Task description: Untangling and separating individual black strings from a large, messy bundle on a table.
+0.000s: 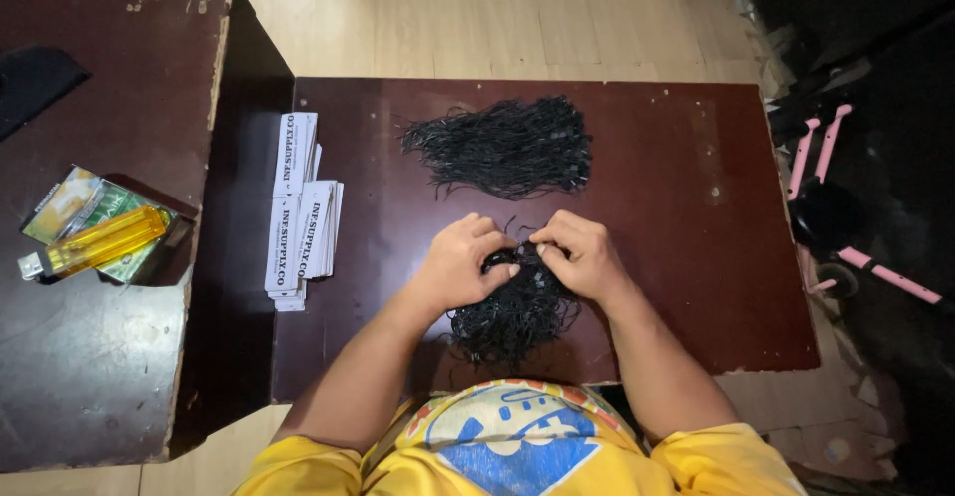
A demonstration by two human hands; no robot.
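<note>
My left hand (460,260) and my right hand (582,254) meet over a bundle of thin black strings (512,315) near the front edge of a dark red-brown table (686,257). Both hands pinch strands at the top of that bundle, fingertips almost touching. A second, wider heap of black strings (507,146) lies farther back on the table, apart from my hands. A stack of white paper tags (298,207) with dark print lies to the left of my left hand.
A higher dark table (90,357) stands at the left, bearing a yellow lighter (95,242) on a green and white pack. A pink and black scooter (846,227) lies on the floor at the right. Light wooden flooring lies beyond.
</note>
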